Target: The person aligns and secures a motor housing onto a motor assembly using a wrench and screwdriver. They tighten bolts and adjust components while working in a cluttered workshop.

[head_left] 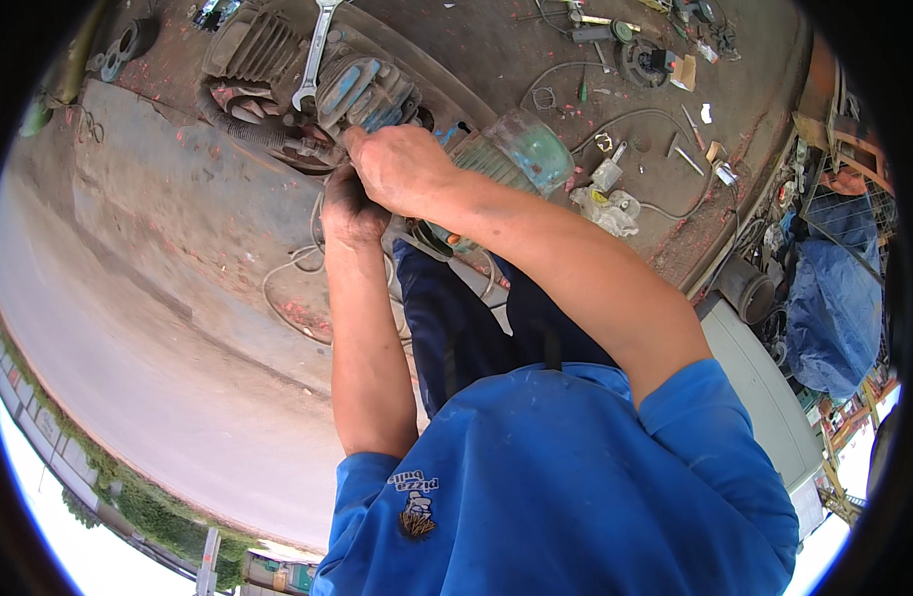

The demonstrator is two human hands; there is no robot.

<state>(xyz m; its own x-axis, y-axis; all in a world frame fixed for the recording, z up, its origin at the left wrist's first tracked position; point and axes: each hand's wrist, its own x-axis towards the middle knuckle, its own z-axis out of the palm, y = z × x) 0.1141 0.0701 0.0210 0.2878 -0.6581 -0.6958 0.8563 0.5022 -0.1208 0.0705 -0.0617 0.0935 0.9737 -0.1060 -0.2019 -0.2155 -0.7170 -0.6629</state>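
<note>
In front of me is a greasy finned machine, apparently an air compressor, with a blue-smeared finned cylinder (365, 91). My right hand (402, 167) is closed at the near side of this cylinder, thumb and forefinger pinched together. What it pinches is too small to make out. Just below it, overlapped by it, my left hand (353, 207) has curled, dirt-blackened fingers. Whatever these fingers hold is hidden. A corrugated hose (248, 131) runs to a fitting (307, 147) close to both hands. On top of the machine rests an open-ended wrench (315, 60).
Right of the cylinder sits a green finned motor (496, 159). A hammer (687, 154), cables and small parts litter the ground at right, near a plastic bag (610, 211). A blue tarp (839, 298) covers clutter farther right. Loops of pale cable (278, 288) lie left of my legs.
</note>
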